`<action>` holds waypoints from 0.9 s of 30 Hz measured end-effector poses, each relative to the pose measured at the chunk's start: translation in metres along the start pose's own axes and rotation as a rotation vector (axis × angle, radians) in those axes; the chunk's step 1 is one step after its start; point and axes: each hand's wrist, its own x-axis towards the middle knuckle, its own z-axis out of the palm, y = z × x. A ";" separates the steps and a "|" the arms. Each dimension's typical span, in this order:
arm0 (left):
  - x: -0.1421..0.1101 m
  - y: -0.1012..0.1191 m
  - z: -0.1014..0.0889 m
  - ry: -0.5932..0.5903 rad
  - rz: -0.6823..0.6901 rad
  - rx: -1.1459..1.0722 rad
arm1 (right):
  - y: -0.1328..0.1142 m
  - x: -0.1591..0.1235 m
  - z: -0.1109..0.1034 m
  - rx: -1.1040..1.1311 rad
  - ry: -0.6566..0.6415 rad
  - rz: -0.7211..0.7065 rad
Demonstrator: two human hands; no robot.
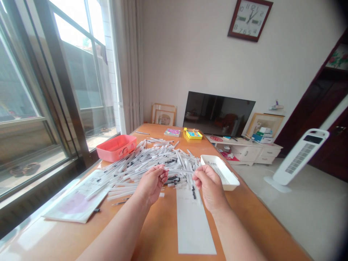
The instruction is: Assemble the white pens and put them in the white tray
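A big heap of white pens [152,159] lies across the middle of the wooden table [163,232]. Just in front of the heap, my left hand [151,183] and my right hand [209,185] are both closed in a pinch. Between them they hold one thin white pen part [179,171], roughly level, each hand at one end. A white tray [220,171] with a few thin pieces in it stands just right of my right hand. A pink tray [116,147] sits at the heap's far left.
A long white paper strip [193,224] lies below my hands, with papers [78,197] at the left edge. Two small books [182,133] lie at the table's far end. Window at left; TV stand, fan [299,159] and open floor at right.
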 end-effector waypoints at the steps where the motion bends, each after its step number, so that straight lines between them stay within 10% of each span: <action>1: -0.001 0.000 0.001 0.004 -0.002 0.003 | 0.000 0.000 0.000 -0.010 0.005 -0.004; 12: -0.010 0.001 0.009 -0.018 0.044 0.083 | 0.005 -0.001 0.005 -0.102 -0.005 -0.005; 27: -0.017 -0.004 0.016 0.050 0.152 0.088 | -0.001 -0.016 0.021 -0.250 -0.335 0.025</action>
